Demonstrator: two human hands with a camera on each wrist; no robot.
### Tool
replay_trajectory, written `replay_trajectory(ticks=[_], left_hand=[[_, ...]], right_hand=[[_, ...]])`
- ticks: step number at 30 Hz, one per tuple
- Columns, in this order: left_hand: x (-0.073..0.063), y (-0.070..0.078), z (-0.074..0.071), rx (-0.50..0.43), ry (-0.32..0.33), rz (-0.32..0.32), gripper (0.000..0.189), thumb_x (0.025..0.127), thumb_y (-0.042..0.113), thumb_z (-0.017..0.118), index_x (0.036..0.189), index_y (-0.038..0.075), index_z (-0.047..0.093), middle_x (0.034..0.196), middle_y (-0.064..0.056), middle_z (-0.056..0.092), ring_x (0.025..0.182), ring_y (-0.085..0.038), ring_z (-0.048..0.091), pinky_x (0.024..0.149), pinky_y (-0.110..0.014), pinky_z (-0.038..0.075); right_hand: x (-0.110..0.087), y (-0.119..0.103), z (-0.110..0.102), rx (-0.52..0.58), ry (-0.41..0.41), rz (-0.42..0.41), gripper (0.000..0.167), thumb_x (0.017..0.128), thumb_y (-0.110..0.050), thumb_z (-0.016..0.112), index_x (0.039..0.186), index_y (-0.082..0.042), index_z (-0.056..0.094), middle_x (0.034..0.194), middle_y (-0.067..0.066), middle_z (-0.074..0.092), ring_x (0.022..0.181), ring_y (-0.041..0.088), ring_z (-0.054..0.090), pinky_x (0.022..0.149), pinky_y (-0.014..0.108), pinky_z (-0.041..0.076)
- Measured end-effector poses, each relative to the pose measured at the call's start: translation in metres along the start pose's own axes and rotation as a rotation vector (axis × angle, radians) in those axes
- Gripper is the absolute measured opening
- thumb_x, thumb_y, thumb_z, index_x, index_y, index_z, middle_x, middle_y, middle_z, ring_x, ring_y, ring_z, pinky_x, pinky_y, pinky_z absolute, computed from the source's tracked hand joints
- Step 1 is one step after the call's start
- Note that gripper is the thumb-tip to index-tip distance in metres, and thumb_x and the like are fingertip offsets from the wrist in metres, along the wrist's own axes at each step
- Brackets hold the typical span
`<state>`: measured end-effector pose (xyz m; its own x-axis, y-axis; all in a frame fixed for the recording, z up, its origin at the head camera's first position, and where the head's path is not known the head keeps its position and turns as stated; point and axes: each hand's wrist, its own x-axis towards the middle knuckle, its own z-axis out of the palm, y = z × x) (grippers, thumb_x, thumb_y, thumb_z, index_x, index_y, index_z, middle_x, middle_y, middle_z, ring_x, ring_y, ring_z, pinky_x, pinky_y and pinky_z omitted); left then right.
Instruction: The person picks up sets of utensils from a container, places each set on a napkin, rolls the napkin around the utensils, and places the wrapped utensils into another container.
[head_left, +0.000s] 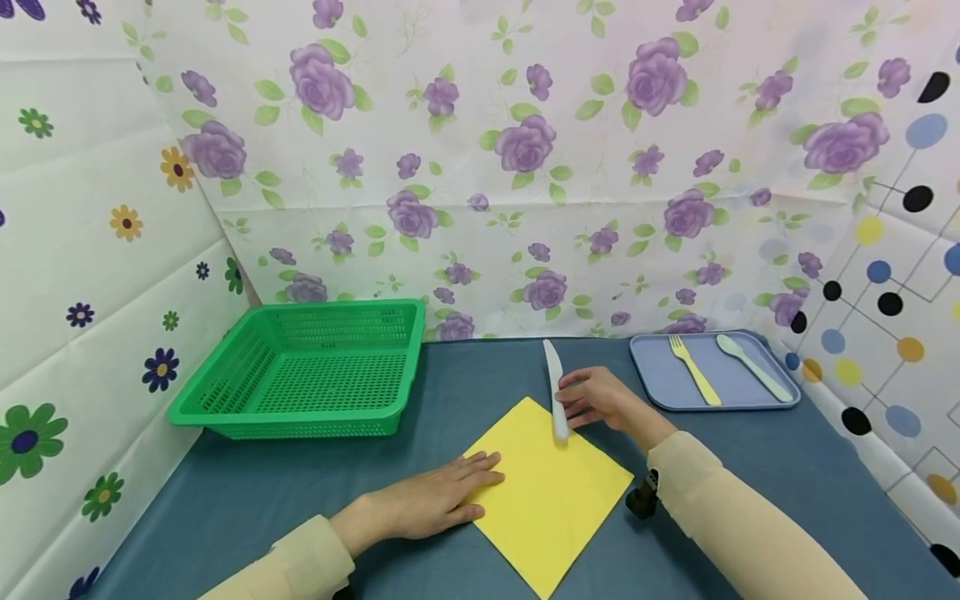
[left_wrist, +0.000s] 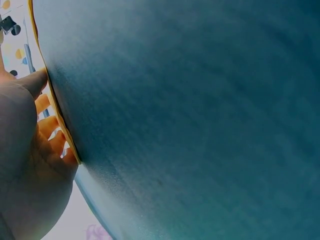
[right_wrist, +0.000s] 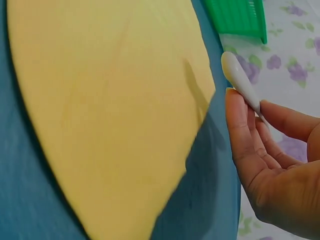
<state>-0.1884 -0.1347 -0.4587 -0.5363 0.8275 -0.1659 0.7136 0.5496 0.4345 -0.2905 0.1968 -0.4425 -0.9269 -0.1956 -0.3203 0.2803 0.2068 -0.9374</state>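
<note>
A yellow square napkin (head_left: 551, 500) lies on the dark blue tablecloth, one corner toward the person. My left hand (head_left: 431, 498) rests on its left corner with straight fingers; in the left wrist view, the napkin's edge (left_wrist: 60, 117) runs under those fingers. Over the far right side of the napkin, my right hand (head_left: 600, 400) pinches a white plastic knife (head_left: 556, 392) between thumb and fingers. The blade points away toward the back wall, the handle toward the person. In the right wrist view the knife's rounded handle end (right_wrist: 237, 72) is held above the cloth, with a shadow below.
A green plastic basket (head_left: 296, 421) stands at the back left. At the back right is a blue-grey tray (head_left: 652, 379) holding a yellow fork (head_left: 696, 371) and a pale green knife (head_left: 757, 369). Patterned cloth walls (head_left: 480, 167) enclose the table's back and sides.
</note>
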Motion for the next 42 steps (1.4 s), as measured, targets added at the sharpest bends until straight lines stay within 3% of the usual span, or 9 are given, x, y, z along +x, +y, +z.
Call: replay_trajectory(ticks=[11,33,42], left_hand=[[0.001,-0.002,0.003,0.012,0.011,0.0,0.055,0.114,0.045,0.038,0.164,0.024,0.033,0.174,0.002,0.016,0.16,-0.02,0.014,0.128,-0.042,0.019],[0.002,-0.003,0.003,0.036,0.013,-0.01,0.055,0.114,0.045,0.038,0.164,0.025,0.034,0.174,0.004,0.017,0.16,-0.02,0.015,0.127,-0.045,0.023],[0.001,-0.002,0.003,0.024,0.013,-0.006,0.054,0.114,0.045,0.038,0.163,0.023,0.035,0.174,0.003,0.017,0.16,-0.02,0.016,0.128,-0.043,0.022]], right_hand=[[-0.004,-0.004,0.036,0.019,-0.056,0.009,0.024,0.098,-0.004,0.071,0.119,0.005,0.063,0.089,0.018,0.069,0.071,0.023,0.07,0.068,0.041,0.065],[-0.007,0.004,0.063,0.035,-0.116,0.048,0.022,0.097,0.001,0.071,0.115,0.008,0.062,0.084,0.021,0.071,0.062,0.023,0.071,0.062,0.04,0.065],[-0.01,0.004,0.074,-0.003,-0.091,0.034,0.016,0.096,0.003,0.071,0.109,0.009,0.065,0.077,0.02,0.071,0.056,0.021,0.07,0.057,0.038,0.064]])
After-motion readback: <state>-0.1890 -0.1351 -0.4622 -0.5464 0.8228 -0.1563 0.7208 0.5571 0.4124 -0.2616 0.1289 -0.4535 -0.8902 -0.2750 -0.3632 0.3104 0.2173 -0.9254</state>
